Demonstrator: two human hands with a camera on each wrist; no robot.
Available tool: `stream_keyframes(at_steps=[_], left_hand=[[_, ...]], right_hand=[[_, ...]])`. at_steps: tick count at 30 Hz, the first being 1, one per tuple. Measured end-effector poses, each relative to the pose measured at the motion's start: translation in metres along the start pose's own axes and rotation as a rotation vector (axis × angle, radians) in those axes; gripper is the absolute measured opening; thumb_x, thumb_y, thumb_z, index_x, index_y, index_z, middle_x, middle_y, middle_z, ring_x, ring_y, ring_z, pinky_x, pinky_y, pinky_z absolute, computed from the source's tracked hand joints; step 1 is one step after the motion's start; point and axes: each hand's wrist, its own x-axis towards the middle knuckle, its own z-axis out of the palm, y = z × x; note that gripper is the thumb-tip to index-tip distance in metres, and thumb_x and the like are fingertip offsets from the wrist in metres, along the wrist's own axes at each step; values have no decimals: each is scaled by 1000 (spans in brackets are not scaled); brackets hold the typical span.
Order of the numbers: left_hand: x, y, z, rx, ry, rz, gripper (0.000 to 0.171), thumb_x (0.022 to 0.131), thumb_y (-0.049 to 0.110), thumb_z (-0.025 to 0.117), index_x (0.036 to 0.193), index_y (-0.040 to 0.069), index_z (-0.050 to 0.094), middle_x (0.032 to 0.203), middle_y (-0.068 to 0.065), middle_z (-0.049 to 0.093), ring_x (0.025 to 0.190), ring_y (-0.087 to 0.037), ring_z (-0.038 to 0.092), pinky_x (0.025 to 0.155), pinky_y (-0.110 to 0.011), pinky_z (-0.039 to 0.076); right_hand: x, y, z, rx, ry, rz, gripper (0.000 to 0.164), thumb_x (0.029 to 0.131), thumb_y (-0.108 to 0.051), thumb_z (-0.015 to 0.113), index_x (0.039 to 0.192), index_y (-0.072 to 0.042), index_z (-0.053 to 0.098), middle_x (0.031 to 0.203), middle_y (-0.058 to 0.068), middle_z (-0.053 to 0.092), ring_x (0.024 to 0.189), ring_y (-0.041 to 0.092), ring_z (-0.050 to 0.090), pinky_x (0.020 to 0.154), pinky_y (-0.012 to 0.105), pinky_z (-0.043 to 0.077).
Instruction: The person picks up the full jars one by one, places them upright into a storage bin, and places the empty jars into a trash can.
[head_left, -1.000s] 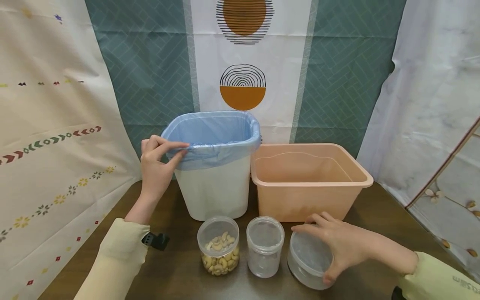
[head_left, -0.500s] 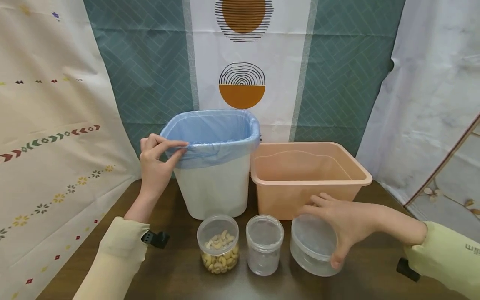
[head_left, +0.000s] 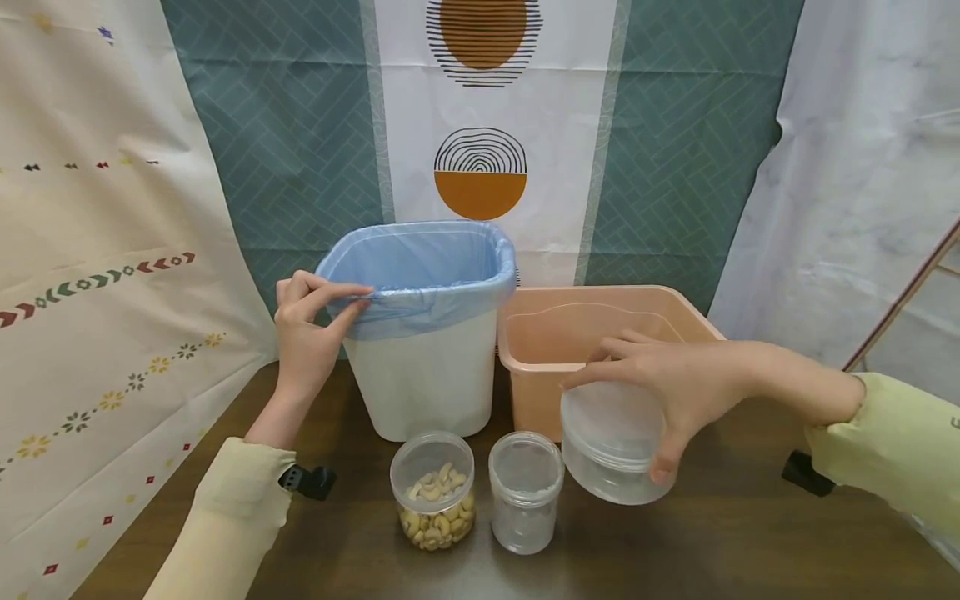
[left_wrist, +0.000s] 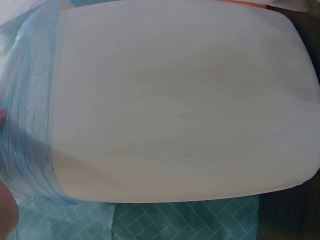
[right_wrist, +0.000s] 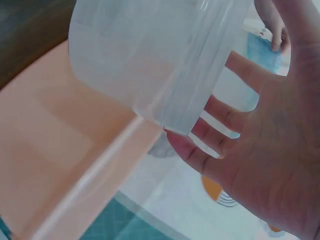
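Note:
My left hand [head_left: 306, 329] pinches the front left rim of a white trash bin, on the blue bag [head_left: 427, 312] folded over its edge. In the left wrist view the bin's white wall [left_wrist: 185, 110] fills the frame. My right hand [head_left: 660, 383] grips a wide clear round jar [head_left: 615, 454] by its lid, fingers behind and thumb in front. The jar is raised off the table, before the peach basin [head_left: 536, 396]; the right wrist view has the jar [right_wrist: 135, 55] overlapping the basin's rim. To its left stand a narrow clear jar [head_left: 525, 517] and a lidded jar of cashews [head_left: 438, 525].
The brown table [head_left: 720, 542] carries everything, with the bin and basin side by side at the back. Patterned cloths hang behind and on both sides, among them a green and white one [head_left: 300, 125]. A dark strap device [head_left: 309, 481] is on the left sleeve.
My right hand has gripped the wide jar and lifted it off the table, up toward the basin. The left hand keeps its pinch on the bin rim.

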Motion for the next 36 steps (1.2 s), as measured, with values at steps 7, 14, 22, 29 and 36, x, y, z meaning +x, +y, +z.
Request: stream_keyframes(at_steps=[7, 14, 22, 29, 36], left_hand=[[1, 0, 0, 1, -10, -5, 17, 79, 1, 79, 94, 9, 80, 83, -14, 50, 92, 1, 33, 86, -27, 25], [0, 4, -4, 55, -42, 27, 17, 80, 0, 79, 94, 9, 80, 89, -13, 54, 94, 4, 33, 87, -29, 26], [3, 15, -6, 85, -25, 99, 15, 81, 2, 78, 95, 10, 81, 83, -13, 56, 81, -22, 45, 80, -25, 29], [2, 12, -5, 92, -2, 64, 13, 82, 4, 79, 94, 8, 80, 83, -15, 54, 85, 6, 36, 81, -22, 27], [0, 11, -4, 78, 36, 49, 13, 80, 2, 80, 92, 7, 80, 83, -16, 53, 84, 10, 37, 83, -24, 25]], right_hand=[[10, -9, -32, -85, 31, -41, 103, 56, -52, 88, 145, -46, 38, 141, -12, 42, 133, 15, 36, 97, 49, 42], [19, -14, -47, -86, -13, 1, 101, 57, -61, 86, 145, -47, 38, 146, -9, 36, 123, 21, 39, 92, 50, 43], [25, -19, -59, -36, -50, 5, 101, 62, -58, 86, 148, -41, 36, 145, -5, 37, 126, 23, 36, 91, 44, 45], [36, -25, -90, -51, -78, 54, 102, 63, -53, 87, 148, -49, 31, 143, -4, 39, 128, 24, 32, 93, 47, 45], [51, -32, -125, -67, -94, 128, 98, 67, -53, 85, 149, -47, 31, 151, -3, 32, 134, 25, 29, 97, 53, 46]])
